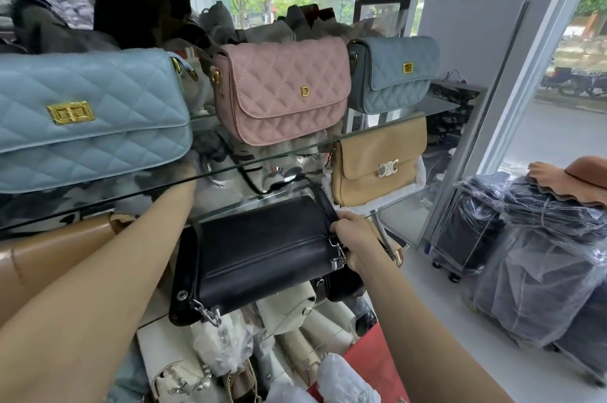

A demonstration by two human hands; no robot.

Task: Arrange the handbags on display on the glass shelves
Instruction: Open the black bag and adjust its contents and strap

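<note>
Right hand (356,240) closed on the right end of the black handbag (262,254), fingers wrapped over its top edge by the silver clasp. The bag is tilted, right end higher, held out in front of the lower glass shelf (387,205), about centre of view. Left hand reaches in under the upper glass shelf (230,169); only the forearm (131,254) shows, the hand itself is hidden behind the glass and the blue bag, so I cannot tell if it is open or closed.

Upper shelf, 9 to 2 o'clock: light blue quilted bag (88,120) with gold lock, pink quilted bag (282,90) with a gold D, grey-blue quilted bag (394,74) with gold lock, all upright, near each other. At 3 o'clock from the black bag, a tan bag (377,162) stands on the lower shelf on white wrapping. Pile of pale bags (295,337) at 6 o'clock. Plastic-wrapped dark bundles (542,271) at 4 o'clock, orange hat (578,179) on top.
</note>
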